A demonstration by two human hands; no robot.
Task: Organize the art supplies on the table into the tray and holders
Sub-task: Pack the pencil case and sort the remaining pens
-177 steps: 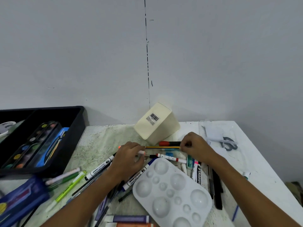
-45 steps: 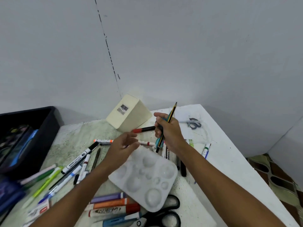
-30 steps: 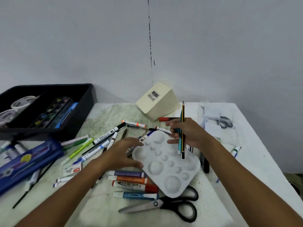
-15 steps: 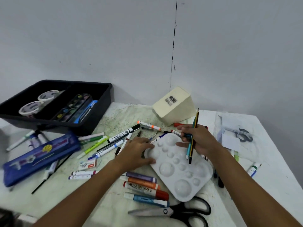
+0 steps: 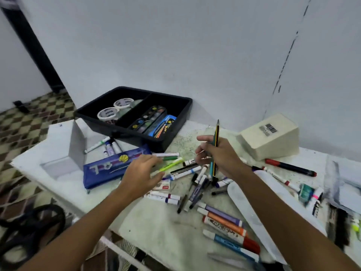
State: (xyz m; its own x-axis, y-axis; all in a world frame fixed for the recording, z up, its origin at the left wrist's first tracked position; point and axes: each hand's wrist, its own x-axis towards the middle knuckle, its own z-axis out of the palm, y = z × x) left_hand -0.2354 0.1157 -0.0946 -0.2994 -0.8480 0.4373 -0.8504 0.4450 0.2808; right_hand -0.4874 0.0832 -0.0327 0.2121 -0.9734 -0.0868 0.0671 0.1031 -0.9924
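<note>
My right hand (image 5: pixel 218 157) grips a yellow-and-black pencil (image 5: pixel 215 139) and a teal pen (image 5: pixel 211 170), both held upright above the table. My left hand (image 5: pixel 141 173) hovers with loose fingers over the blue pencil case (image 5: pixel 103 169) and scattered markers (image 5: pixel 187 173), holding nothing. A black tray (image 5: pixel 181 112) at the back holds tape rolls (image 5: pixel 109 113) and a paint set (image 5: pixel 149 118). A cream holder (image 5: pixel 269 136) lies tipped on its side at the right. A grey holder (image 5: pixel 62 151) stands at the left.
Thick markers (image 5: pixel 224 222) lie near the front edge beside the white palette (image 5: pixel 252 210), part hidden by my right arm. A red-and-black marker (image 5: pixel 289 167) lies by the cream holder. Papers (image 5: pixel 343 182) sit at the far right. The table's left edge drops to a checkered floor.
My view has swung left, bringing the tray and grey holder into sight. My left hand has left the palette and moved left over the markers. My right hand still grips the pencil and pen.
</note>
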